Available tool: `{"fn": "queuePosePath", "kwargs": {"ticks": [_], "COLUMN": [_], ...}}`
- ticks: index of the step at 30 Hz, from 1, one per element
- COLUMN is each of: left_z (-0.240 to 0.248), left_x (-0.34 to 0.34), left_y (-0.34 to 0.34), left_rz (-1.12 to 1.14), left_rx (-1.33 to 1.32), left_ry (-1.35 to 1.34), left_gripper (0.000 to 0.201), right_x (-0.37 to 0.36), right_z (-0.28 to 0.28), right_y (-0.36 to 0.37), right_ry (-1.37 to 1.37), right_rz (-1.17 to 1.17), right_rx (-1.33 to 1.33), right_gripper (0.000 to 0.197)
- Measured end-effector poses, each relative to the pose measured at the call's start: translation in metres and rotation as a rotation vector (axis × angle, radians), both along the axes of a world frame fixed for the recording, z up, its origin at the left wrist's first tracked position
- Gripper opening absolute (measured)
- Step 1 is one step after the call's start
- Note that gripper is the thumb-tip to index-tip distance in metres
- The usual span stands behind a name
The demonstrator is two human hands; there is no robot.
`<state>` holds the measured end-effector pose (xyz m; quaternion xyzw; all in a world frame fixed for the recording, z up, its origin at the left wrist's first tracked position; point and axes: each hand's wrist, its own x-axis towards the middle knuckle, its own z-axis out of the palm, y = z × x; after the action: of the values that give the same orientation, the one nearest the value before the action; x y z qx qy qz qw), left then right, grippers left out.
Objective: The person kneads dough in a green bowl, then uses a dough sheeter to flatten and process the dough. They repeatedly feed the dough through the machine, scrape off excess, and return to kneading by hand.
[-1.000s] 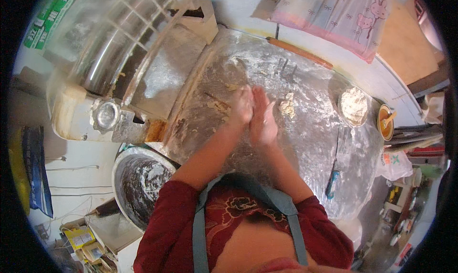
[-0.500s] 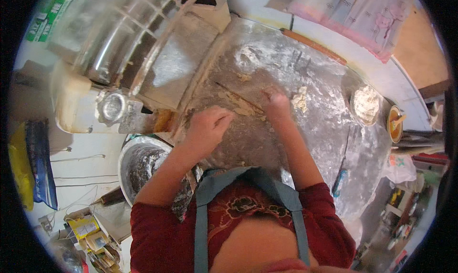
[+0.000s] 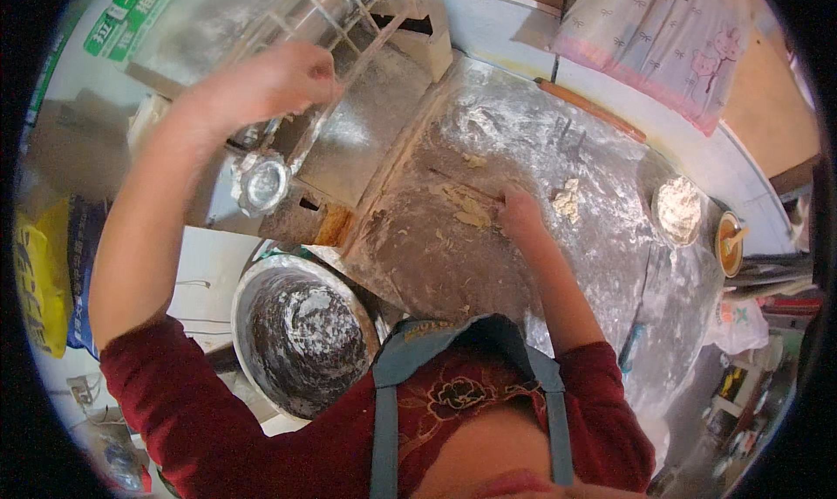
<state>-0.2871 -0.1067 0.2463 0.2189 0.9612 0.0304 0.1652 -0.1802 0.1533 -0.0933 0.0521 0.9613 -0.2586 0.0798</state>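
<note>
My left hand (image 3: 292, 78) is raised over a flour-dusted machine (image 3: 357, 141) with a slatted guard, at the far left. Its fingers look curled but are smeared by motion, so I cannot see whether they hold anything. On the floury table (image 3: 602, 263), my right hand (image 3: 523, 213) is closed on one end of a thin dark stick (image 3: 462, 185). Thin pale dough scraps (image 3: 471, 209) lie beside the stick. A small crumbly lump (image 3: 568, 201) sits just right of that hand.
A large round tub (image 3: 246, 324), dusted with flour inside, stands left of my body. At the right are a bowl of flour (image 3: 679, 209) and an orange-filled container (image 3: 731, 242). A wooden rod (image 3: 593, 111) lies along the back edge, below a pink-edged curtain (image 3: 645, 54).
My left hand has swung up and left from above the table to the machine. My right hand stays by the stick, slightly lower in view. The view has shifted, showing more of the tub.
</note>
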Motion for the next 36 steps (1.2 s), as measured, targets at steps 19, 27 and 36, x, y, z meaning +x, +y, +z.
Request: {"fn": "queuePosePath", "kwargs": {"ticks": [19, 27, 36], "left_z": [0.05, 0.082, 0.076], "left_x": [0.021, -0.018, -0.037], "left_y": [0.01, -0.022, -0.038], "left_rz": [-0.092, 0.153, -0.301], "left_rx": [1.285, 1.926, 1.825], "left_ry": [-0.244, -0.094, -0.39], "left_gripper": [0.031, 0.04, 0.039], "right_x": [0.009, -0.036, -0.042], "right_z": [0.075, 0.134, 0.154], "right_y": [0.029, 0.037, 0.027], "right_ry": [0.516, 0.632, 0.575], "right_rz": [-0.206, -0.048, -0.119], "right_rx": [-0.28, -0.245, -0.365], "right_gripper": [0.02, 0.013, 0.009]}}
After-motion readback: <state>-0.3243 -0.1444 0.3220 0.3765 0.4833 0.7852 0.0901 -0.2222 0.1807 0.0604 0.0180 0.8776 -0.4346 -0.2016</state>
